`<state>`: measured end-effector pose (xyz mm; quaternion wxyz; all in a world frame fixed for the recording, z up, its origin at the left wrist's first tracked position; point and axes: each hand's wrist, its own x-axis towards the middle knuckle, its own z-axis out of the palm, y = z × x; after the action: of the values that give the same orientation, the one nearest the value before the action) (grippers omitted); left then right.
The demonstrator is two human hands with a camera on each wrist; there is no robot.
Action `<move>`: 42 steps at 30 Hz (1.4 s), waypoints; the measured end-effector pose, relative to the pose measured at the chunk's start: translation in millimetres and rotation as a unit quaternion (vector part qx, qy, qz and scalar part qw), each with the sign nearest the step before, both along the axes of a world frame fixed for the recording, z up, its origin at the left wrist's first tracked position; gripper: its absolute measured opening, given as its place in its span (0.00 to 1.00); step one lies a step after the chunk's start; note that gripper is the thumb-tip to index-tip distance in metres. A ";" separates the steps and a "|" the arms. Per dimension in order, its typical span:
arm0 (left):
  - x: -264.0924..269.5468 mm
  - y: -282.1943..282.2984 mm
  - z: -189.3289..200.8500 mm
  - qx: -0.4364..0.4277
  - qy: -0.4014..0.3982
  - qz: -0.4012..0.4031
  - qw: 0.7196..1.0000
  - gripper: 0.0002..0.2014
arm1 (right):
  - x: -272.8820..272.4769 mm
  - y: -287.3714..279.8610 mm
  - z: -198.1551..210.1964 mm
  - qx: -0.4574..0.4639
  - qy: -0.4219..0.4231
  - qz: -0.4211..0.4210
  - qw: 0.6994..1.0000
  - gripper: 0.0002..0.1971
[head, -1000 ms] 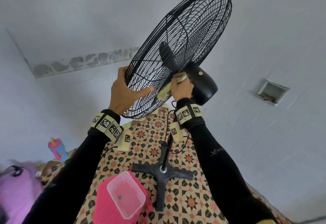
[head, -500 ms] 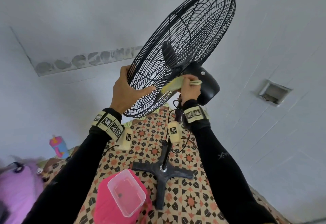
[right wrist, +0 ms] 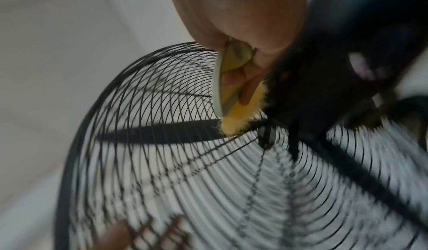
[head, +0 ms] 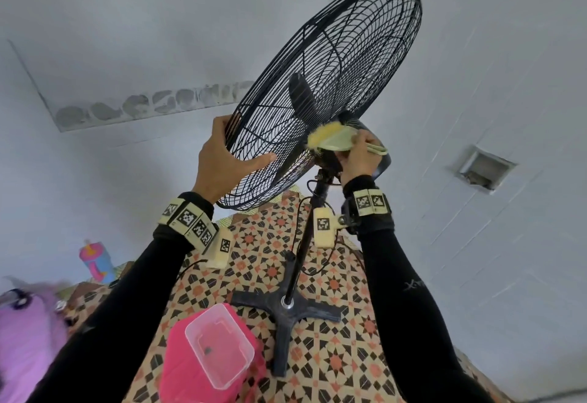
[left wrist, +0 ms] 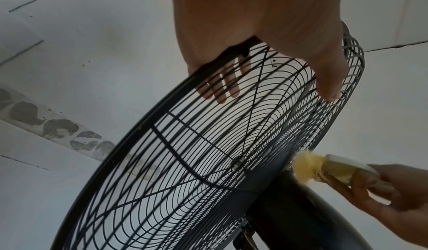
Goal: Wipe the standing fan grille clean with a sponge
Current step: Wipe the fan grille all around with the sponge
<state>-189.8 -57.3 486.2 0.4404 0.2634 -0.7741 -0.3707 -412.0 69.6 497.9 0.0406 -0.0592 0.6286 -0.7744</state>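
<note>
The sponge (head: 330,138), clasped in the right hand (head: 359,158), has climbed from the grille's (head: 333,62) lower back to beside the motor housing (head: 382,161), so wiping progresses inward while the left hand (head: 222,161) still grasps the rim.

Bg: pale grey painted walls (head: 127,21) w/ patchy scraped strip (head: 152,102), recessed wall box (head: 484,169); orange-black geometric patterned floor tiles (head: 333,355).
</note>
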 end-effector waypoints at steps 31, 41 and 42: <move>2.1 3.9 4.5 0.029 -0.007 -0.002 1.000 0.45 | 51.5 -18.3 -39.6 0.106 0.053 0.011 0.993 0.07; -0.9 2.0 6.0 0.025 -0.012 0.013 1.000 0.44 | 40.4 -11.3 -37.5 0.050 -0.002 0.062 0.997 0.04; -2.1 3.0 6.9 0.023 -0.012 0.014 1.000 0.45 | 31.6 -10.0 -37.9 0.048 -0.004 0.053 0.997 0.04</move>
<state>-191.9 -54.3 493.1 0.4303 0.2886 -0.7668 -0.3789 -380.4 59.7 460.1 0.0869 -0.0870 0.6612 -0.7401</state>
